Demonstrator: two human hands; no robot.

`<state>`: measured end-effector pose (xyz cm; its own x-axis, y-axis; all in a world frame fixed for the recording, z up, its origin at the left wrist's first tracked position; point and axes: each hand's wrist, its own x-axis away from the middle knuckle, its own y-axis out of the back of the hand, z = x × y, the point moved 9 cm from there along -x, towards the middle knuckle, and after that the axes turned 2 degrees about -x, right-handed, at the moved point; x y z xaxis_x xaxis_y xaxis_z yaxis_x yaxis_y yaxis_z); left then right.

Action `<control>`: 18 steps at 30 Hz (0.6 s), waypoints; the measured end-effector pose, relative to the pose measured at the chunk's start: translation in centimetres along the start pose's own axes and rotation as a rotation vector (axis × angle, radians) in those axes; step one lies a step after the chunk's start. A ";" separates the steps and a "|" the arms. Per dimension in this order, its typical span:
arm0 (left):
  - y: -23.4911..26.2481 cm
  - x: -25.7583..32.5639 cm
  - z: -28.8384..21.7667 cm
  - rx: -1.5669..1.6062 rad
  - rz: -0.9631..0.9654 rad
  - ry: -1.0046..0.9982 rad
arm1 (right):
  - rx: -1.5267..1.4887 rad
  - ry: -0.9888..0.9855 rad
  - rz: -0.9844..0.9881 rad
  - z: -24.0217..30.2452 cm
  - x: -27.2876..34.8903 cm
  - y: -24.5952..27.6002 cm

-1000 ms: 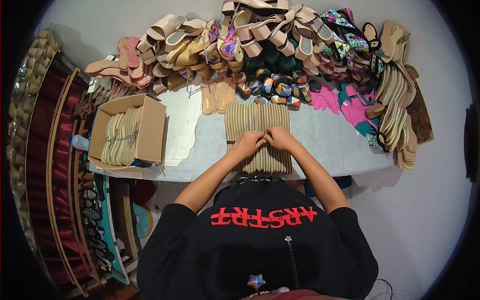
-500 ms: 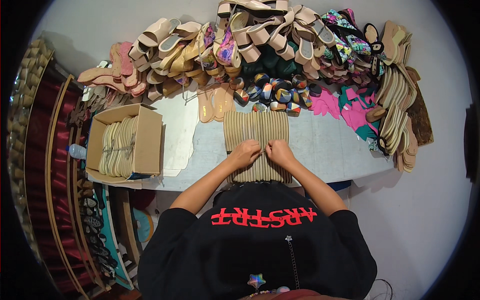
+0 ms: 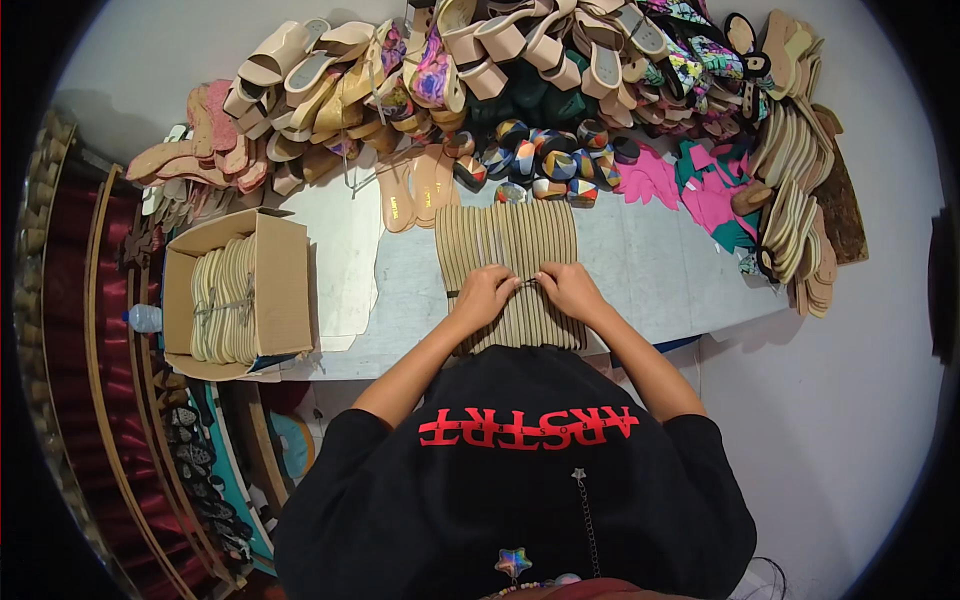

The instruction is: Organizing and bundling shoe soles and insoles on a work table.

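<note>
While banded soles (image 3: 508,232) lie on a grey tabletop (image 3: 655,278), a pale wall (image 3: 170,62) stands behind.

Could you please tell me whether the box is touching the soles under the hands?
Apart: the head view plainly shows paper and table between the box and the soles.

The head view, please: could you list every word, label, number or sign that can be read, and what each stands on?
Black shirt: large red lettering, upside down in this view; legible, but I won't copy its wording.
Same shirt: smaller characters within the red, too small to read.
Two flat tan soles: a small dark print on each, too small to read.
</note>
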<state>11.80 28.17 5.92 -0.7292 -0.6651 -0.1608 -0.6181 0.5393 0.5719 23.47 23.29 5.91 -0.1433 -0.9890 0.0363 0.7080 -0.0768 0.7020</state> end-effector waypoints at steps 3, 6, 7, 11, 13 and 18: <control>-0.2 -0.3 0.9 0.061 -0.004 0.117 | -0.104 -0.034 0.024 -0.4 0.0 -0.2; -0.7 -0.3 1.4 0.094 0.059 0.230 | -0.221 -0.058 0.040 -1.3 -0.2 -0.7; -0.7 -0.2 1.5 0.129 0.041 0.221 | -0.274 -0.077 0.049 -1.7 -0.2 -0.9; -0.7 0.1 1.7 0.088 0.049 0.199 | -0.389 -0.169 0.111 -2.1 0.1 -1.3; -1.0 0.1 2.1 -0.019 0.133 0.230 | -0.197 -0.133 0.202 -1.5 -0.2 -1.2; -1.3 -0.3 2.0 -0.260 0.395 0.351 | -0.150 -0.155 0.275 -1.7 -0.6 -1.5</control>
<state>12.26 28.72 3.61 -0.7214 -0.5946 0.3550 -0.1950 0.6663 0.7197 23.71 23.83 3.63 -0.0287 -0.9452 0.3252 0.8267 0.1604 0.5393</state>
